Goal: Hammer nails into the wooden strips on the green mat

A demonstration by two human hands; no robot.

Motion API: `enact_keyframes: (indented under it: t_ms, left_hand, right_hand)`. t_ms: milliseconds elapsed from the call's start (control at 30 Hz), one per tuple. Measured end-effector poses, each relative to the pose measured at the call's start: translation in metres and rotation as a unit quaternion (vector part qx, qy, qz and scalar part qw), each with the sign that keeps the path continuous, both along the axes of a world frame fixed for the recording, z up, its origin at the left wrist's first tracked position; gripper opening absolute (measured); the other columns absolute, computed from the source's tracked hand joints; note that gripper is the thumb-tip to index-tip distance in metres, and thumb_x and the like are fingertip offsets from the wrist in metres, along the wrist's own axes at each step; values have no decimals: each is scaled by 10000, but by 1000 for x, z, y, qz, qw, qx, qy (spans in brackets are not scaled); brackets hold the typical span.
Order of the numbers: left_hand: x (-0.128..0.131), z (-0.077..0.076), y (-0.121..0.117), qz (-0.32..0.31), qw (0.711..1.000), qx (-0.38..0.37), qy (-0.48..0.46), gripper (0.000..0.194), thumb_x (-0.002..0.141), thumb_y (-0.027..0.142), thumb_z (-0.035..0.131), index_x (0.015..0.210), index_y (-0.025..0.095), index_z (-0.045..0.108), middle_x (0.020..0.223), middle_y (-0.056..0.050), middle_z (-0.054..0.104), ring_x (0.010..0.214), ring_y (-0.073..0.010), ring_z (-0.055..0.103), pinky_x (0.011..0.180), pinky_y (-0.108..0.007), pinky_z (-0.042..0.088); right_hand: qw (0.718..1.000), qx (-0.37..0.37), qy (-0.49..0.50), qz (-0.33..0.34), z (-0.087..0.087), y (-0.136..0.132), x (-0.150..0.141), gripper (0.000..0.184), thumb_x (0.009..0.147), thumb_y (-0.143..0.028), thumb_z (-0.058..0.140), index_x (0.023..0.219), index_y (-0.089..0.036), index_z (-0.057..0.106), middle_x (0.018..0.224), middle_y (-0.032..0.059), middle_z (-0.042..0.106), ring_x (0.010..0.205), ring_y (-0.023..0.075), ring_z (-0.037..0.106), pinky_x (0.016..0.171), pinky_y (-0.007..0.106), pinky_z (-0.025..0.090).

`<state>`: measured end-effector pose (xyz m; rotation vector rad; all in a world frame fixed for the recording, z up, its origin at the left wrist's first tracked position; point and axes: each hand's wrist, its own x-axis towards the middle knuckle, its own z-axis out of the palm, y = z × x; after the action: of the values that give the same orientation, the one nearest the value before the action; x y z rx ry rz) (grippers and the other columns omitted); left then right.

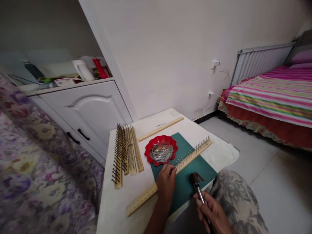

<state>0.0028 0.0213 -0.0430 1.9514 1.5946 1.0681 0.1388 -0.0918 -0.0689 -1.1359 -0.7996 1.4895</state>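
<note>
My right hand (211,209) is wrapped round the handle of a claw hammer (195,180), whose head hangs above the green mat (185,191). Over a wooden strip (142,199), my left hand (167,177) is closed in a pinch on what looks like a nail, mostly hidden by the fingers. Nails stand upright in rows along the strip's far right part; its near left end shows small holes. Just beyond my left hand, a red scalloped dish (148,149) holds a heap of loose nails (161,152).
Several nail-studded wooden strips (118,172) lie at the table's left. A bare strip (161,128) and a loose nail (159,125) lie at the back of the white-covered table (109,204). A cabinet (90,107), floral curtain (46,182) and bed (273,94) stand around it.
</note>
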Motion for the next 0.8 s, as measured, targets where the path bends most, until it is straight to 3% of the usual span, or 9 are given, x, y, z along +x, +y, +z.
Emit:
enact_keyframes:
  t_ms: [200, 533, 800]
  left_hand:
    - [3, 0, -1, -3, 999, -2, 37, 185, 818, 296, 461, 751, 195, 601, 784, -2, 600, 701, -126, 554, 634, -219, 377]
    - [2, -1, -2, 2, 999, -6, 33, 170, 790, 212, 457, 702, 184, 600, 724, 9, 580, 645, -113, 526, 575, -207, 324]
    - [1, -5, -1, 0, 1000, -7, 15, 143, 769, 161, 458, 681, 176, 569, 732, 5, 569, 658, -121, 521, 576, -215, 307]
  right_hand:
    - [1000, 6, 4, 17, 7, 3, 3, 412, 735, -555, 571, 868, -176, 479, 418, -99, 492, 238, 10, 274, 266, 116, 187]
    - [992, 77, -14, 102, 65, 42, -3, 326, 820, -458, 507, 933, -153, 495, 474, -87, 532, 248, 19, 310, 282, 133, 175]
    - [987, 82, -60, 121, 61, 51, -9, 335, 823, -504, 482, 801, -171, 476, 485, -80, 539, 239, 18, 320, 277, 143, 160]
